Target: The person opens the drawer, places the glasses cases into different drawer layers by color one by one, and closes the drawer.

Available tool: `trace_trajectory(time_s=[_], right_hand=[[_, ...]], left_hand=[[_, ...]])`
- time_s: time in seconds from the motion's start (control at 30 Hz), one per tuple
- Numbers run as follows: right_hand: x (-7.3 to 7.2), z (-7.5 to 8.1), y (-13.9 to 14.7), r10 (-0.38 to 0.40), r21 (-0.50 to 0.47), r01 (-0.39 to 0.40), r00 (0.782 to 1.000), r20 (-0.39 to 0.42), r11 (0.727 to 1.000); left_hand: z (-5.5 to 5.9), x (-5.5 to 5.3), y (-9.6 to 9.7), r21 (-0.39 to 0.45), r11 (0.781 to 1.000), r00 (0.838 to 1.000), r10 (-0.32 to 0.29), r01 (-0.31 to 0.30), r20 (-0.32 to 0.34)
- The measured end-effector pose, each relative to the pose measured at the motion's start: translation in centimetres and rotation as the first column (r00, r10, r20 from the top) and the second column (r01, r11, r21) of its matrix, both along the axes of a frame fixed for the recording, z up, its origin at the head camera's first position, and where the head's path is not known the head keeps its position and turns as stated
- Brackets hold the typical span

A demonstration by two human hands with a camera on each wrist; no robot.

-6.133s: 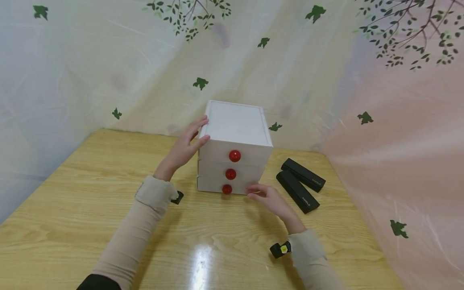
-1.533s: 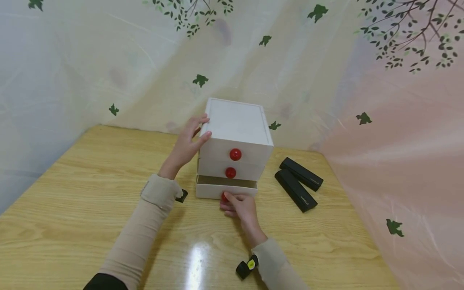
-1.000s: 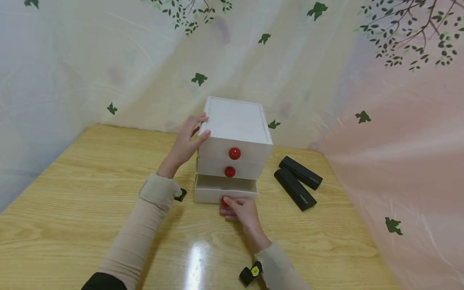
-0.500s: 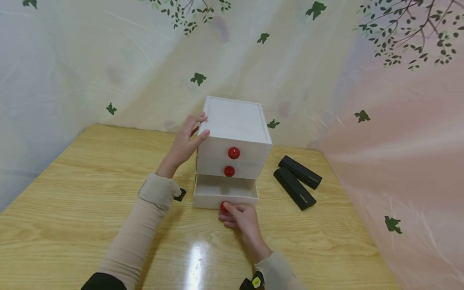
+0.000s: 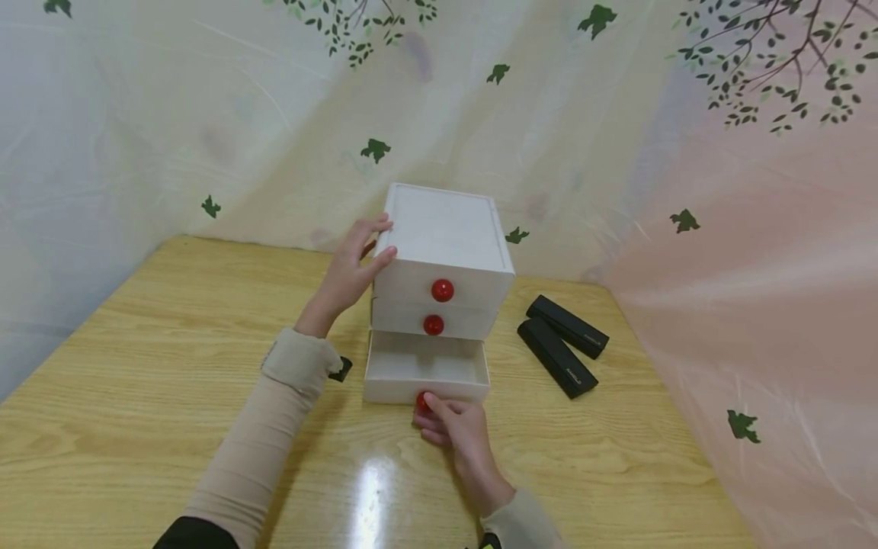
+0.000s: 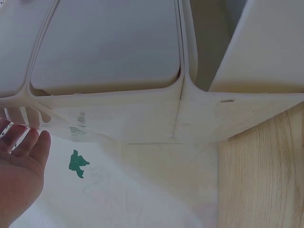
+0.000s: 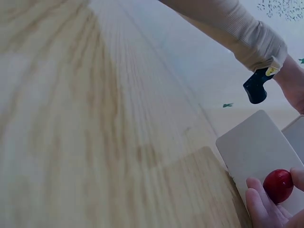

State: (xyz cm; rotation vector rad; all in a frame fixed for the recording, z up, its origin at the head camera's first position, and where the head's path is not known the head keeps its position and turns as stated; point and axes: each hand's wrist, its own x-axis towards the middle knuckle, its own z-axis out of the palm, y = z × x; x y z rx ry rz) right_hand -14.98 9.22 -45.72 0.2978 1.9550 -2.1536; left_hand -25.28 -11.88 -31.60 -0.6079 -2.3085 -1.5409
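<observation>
A white three-drawer box [image 5: 446, 225] stands on the wooden table. Its lowest drawer [image 5: 391, 391] is pulled well out, and the inside that shows is bare white. The upper two drawers are closed, each with a red knob. My right hand [image 5: 463, 435] pinches the bottom drawer's red knob [image 7: 278, 185] between thumb and fingers. At the box's upper left side, my left hand [image 5: 343, 274] rests with fingers and thumb spread along the edge. The left wrist view shows its fingers [image 6: 40, 147] against the side wall, while the upper drawers sit flush.
Two long black cases [image 5: 557, 358] with small pale lettering lie on the table [image 5: 206, 381] to the right of the box, one partly against the other. Behind, a pale curtain [image 5: 288, 152] printed with leaves hangs close to the table's far edge.
My right hand has moved from the box's lower right corner to the bottom knob and has drawn that drawer steadily toward me. The left hand has stayed on the box.
</observation>
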Motion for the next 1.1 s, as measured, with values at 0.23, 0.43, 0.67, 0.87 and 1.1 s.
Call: trace_trajectory(time_s=[0.23,0.43,0.67,0.87,1.1], right_hand=[[0.5,0.0,0.3,0.018,-0.010,-0.018,0.999,0.042,1.000],[1.1,0.0,0.5,0.041,-0.034,-0.040,0.998,0.044,0.999],[1.7,0.1,0.8,0.087,-0.050,-0.084,0.993,0.074,0.995],[2.2,0.3,1.0,0.118,-0.057,-0.113,0.989,0.091,0.992],[2.7,0.3,1.1,0.135,-0.075,-0.129,0.987,0.085,0.989]], left_hand=[[0.1,0.2,0.0,0.003,1.000,1.000,0.000,0.000,0.003],[0.1,0.2,0.0,0.005,1.000,1.000,0.001,-0.001,0.001],[0.0,0.0,0.0,0.008,1.000,1.000,-0.004,0.004,0.000],[-0.1,-0.1,0.0,0.004,1.000,1.000,-0.002,0.002,-0.004],[0.3,0.4,0.1,-0.007,1.000,1.000,0.002,-0.002,-0.002]])
